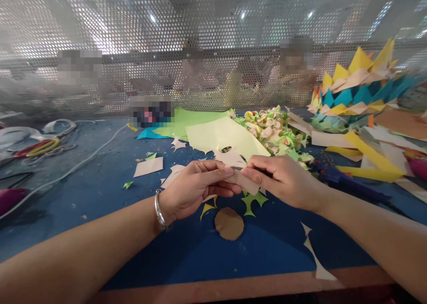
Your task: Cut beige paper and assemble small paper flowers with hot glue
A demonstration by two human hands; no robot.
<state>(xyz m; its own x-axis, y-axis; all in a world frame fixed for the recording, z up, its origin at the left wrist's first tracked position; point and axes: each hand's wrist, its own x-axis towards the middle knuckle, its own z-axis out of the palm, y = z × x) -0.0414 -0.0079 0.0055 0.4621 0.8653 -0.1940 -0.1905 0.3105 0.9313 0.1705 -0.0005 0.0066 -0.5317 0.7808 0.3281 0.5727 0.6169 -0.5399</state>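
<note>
Between my two hands is a small pale pink piece of paper (247, 184), folded or layered along its top edge. My left hand (200, 184) pinches its left end between thumb and fingers, with a silver bangle on the wrist. Its right end is gripped by my right hand (283, 179), thumb in front and fingers curled behind. A round brown cardboard disc (229, 224) lies on the table just below. Green paper scraps (251, 204) and a yellow scrap (207, 209) lie under and beside my hands.
Behind are a pale yellow sheet (222, 132), a green sheet (195, 119) and a heap of curled paper pieces (270, 126). A tiered pointed paper craft (360, 90) stands right, near yellow strips (373, 159) and a blue glue gun (347, 179). A white cable (88, 161) crosses the left.
</note>
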